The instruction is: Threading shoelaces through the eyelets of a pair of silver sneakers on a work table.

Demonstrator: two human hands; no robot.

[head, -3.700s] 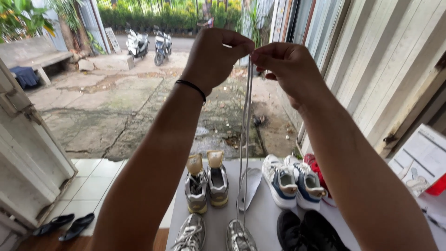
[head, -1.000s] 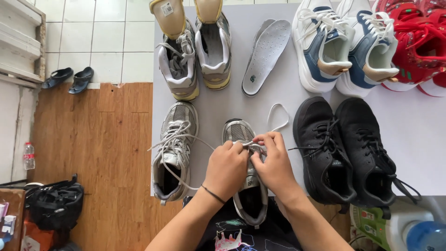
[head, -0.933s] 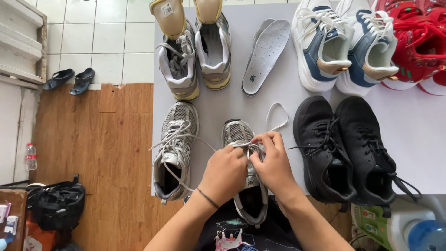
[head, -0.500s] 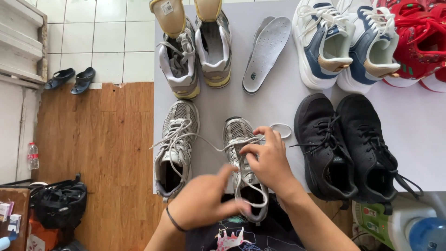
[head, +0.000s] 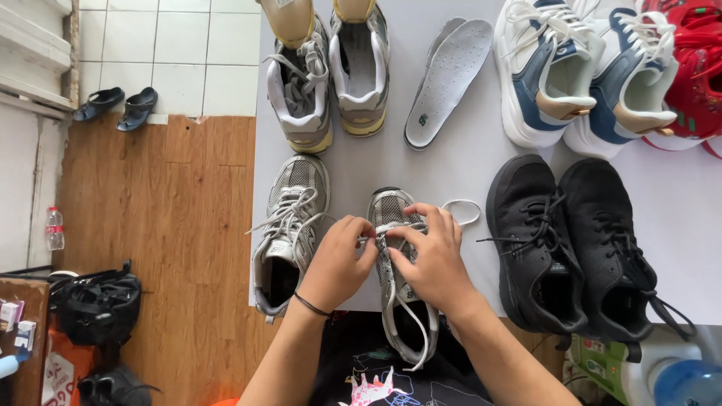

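The grey mesh sneaker (head: 398, 278) sits at the near edge of the white table (head: 451, 173), heel hanging a bit over that edge toward the person. I'd guess it's light and floppy — soft mesh upper, only the sole has any stiffness. The white lace (head: 410, 316) looks thin, limp and probably a bit slick, so it wants pinching close to the eyelets, not out at the loose ends.

Left hand (head: 338, 263) is curled, fingertips pinched on the lace over the front eyelets. Right hand (head: 432, 259) is curled too, thumb and forefinger nipping the lace right beside the left, palm resting on the shoe's tongue area. A loop of slack lies on the table just past the right hand — toward the black sneakers (head: 571, 248). Its grey mate (head: 289, 233) sits just left, laces loose.
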